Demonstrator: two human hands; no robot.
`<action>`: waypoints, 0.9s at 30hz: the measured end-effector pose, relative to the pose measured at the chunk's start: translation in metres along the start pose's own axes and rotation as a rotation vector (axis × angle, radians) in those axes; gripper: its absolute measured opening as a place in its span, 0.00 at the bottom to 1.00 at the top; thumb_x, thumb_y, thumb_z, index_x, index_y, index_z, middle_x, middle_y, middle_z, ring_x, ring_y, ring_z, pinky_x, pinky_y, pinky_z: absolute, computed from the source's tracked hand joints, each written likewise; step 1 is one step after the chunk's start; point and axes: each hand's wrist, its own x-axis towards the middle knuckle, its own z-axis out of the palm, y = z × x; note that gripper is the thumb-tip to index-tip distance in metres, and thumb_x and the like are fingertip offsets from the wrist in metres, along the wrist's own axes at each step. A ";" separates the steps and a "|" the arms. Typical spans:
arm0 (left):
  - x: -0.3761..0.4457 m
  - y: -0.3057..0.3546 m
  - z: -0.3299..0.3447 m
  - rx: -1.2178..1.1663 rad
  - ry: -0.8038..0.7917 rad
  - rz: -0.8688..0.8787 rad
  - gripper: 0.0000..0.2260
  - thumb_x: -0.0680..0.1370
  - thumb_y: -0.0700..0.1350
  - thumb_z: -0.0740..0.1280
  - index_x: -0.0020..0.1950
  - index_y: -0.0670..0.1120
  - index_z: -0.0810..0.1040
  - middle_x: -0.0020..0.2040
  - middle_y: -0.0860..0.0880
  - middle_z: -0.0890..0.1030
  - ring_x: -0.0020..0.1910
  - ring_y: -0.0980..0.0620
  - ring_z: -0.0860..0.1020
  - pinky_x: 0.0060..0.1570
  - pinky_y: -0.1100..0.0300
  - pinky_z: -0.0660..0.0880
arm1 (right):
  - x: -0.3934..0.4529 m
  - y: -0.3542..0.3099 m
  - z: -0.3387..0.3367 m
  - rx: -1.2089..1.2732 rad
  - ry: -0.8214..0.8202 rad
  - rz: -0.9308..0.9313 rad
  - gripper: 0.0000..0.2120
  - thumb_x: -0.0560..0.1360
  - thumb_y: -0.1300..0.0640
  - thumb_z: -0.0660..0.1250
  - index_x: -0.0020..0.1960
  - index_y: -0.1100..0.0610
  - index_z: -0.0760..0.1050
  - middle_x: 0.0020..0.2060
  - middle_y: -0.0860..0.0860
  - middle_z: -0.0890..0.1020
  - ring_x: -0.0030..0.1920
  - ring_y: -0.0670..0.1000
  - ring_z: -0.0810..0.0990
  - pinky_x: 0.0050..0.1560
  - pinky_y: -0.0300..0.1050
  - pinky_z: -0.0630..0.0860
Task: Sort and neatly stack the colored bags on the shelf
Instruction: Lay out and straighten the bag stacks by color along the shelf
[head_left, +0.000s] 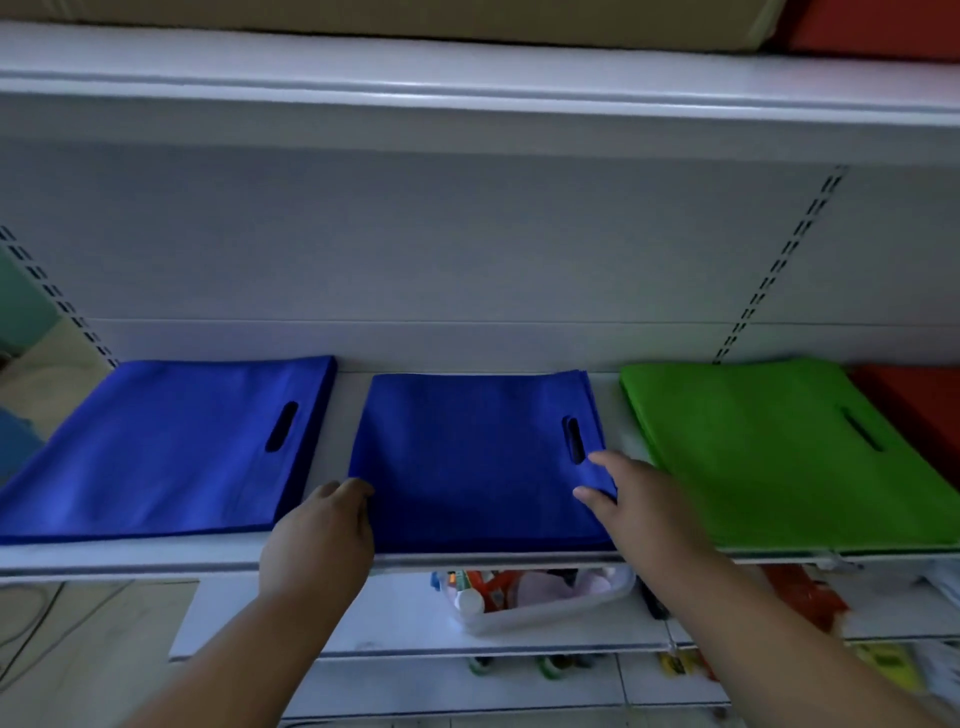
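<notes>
A stack of blue bags (467, 457) lies flat in the middle of the white shelf (208, 556). My left hand (322, 535) touches its left front edge, fingers bent against the side. My right hand (628, 493) grips the stack's right edge just below the handle slot, thumb on top and fingers under the fabric. A second blue stack (161, 447) lies to the left, a green stack (769, 452) to the right, and red bags (914, 405) at the far right.
The shelf above (467, 88) carries a tan item and a red one. On the shelf below stands a clear plastic tub (524, 597) of small items, with red packets to its right. Slotted shelf uprights run up the back wall.
</notes>
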 end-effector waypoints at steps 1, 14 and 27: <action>0.000 0.002 0.001 0.037 -0.008 0.011 0.14 0.82 0.46 0.56 0.63 0.54 0.76 0.54 0.53 0.78 0.42 0.49 0.78 0.35 0.57 0.74 | 0.002 0.002 0.002 -0.012 -0.010 0.000 0.24 0.78 0.45 0.65 0.72 0.52 0.68 0.61 0.51 0.79 0.58 0.52 0.78 0.55 0.44 0.75; -0.003 -0.005 -0.010 0.158 0.043 0.045 0.10 0.80 0.54 0.59 0.56 0.53 0.76 0.45 0.53 0.73 0.36 0.51 0.74 0.32 0.58 0.72 | 0.009 -0.029 -0.002 -0.322 0.038 -0.143 0.21 0.76 0.39 0.64 0.60 0.53 0.71 0.52 0.51 0.77 0.49 0.53 0.77 0.47 0.47 0.74; -0.022 -0.179 -0.066 0.018 0.135 -0.178 0.10 0.78 0.57 0.63 0.58 0.57 0.74 0.52 0.56 0.77 0.40 0.56 0.78 0.32 0.61 0.72 | -0.010 -0.235 0.043 -0.147 0.065 -0.427 0.22 0.78 0.38 0.58 0.66 0.51 0.68 0.53 0.49 0.76 0.54 0.51 0.73 0.53 0.46 0.74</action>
